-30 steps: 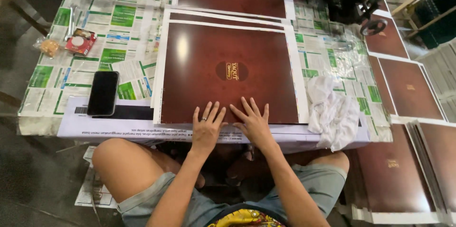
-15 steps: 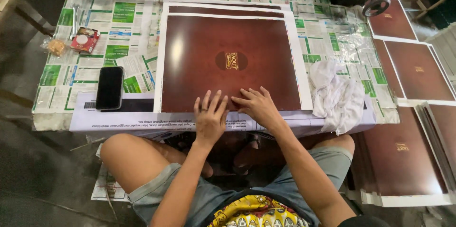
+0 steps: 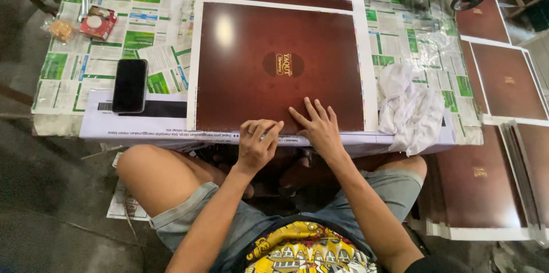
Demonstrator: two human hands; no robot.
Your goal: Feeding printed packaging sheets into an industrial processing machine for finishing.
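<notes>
A large glossy dark red printed sheet [image 3: 251, 78] with a white border and a small gold oval emblem lies on top of a stack of similar sheets on the newspaper-covered low table [image 3: 114, 50]. My right hand [image 3: 320, 129] rests flat on the sheet's near part, fingers spread. Just to its left, my left hand [image 3: 257, 146] sits at the sheet's near edge, its fingers curled and pinching the white border. A ring shows on one finger. My bare knees are under the table's front edge.
A black phone [image 3: 129, 84] lies left of the sheet, a crumpled white cloth [image 3: 409, 104] to its right. A small red packet [image 3: 98, 21] and a snack bag [image 3: 60, 30] sit far left. More dark red sheets [image 3: 486, 187] are stacked on the floor at right.
Both hands lay flat and spread on the sheet's near edge. Now my left hand has curled its fingers onto the border, while the right hand stays flat, slightly farther right.
</notes>
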